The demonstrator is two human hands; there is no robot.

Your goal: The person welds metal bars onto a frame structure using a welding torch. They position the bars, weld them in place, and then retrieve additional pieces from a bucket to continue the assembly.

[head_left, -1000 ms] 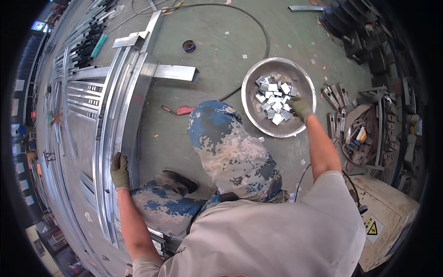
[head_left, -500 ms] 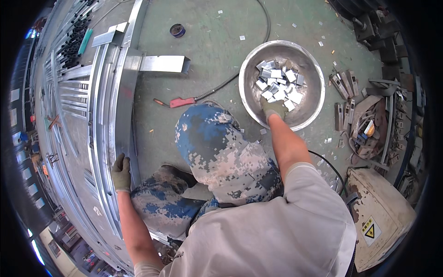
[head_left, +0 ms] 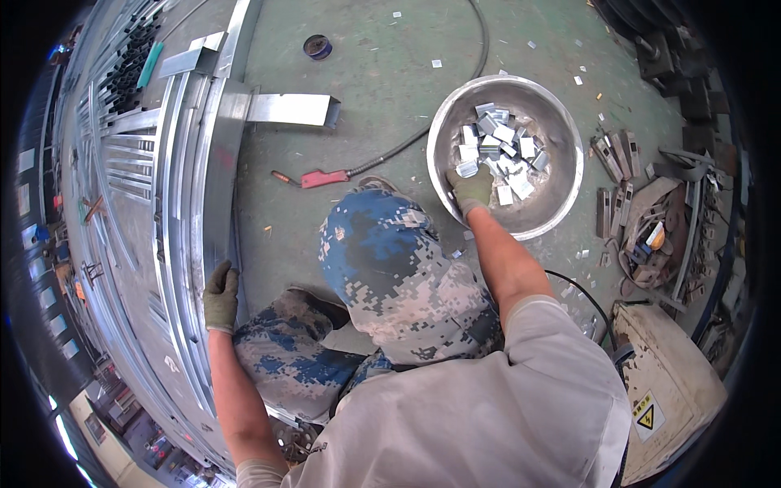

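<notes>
A wide round metal basin [head_left: 561, 191] stands on the floor at the right front, with a heap of small silvery metal pieces [head_left: 504, 134] inside. My right hand [head_left: 470, 192], in an olive work glove, reaches into its near left side. A small metal piece [head_left: 466, 168] sits at the fingertips, which close about it. My left hand [head_left: 220, 302], gloved alike, rests by the near edge of a stack of long metal profiles [head_left: 213, 187]. Its fingers are loosely bent and slightly apart, with nothing seen in them.
A red-handled welding torch [head_left: 324, 178] lies on the floor, its cable running behind the basin. A short channel piece [head_left: 293, 109] juts from the profiles. A small round tin [head_left: 317, 47] stands farther off. Metal blocks [head_left: 616, 154] and a beige cabinet [head_left: 667, 382] are at right.
My right hand has shifted left in the basin, and a metal piece now shows at its fingertips. Some pieces in the heap lie differently. My left hand stays by the profiles.
</notes>
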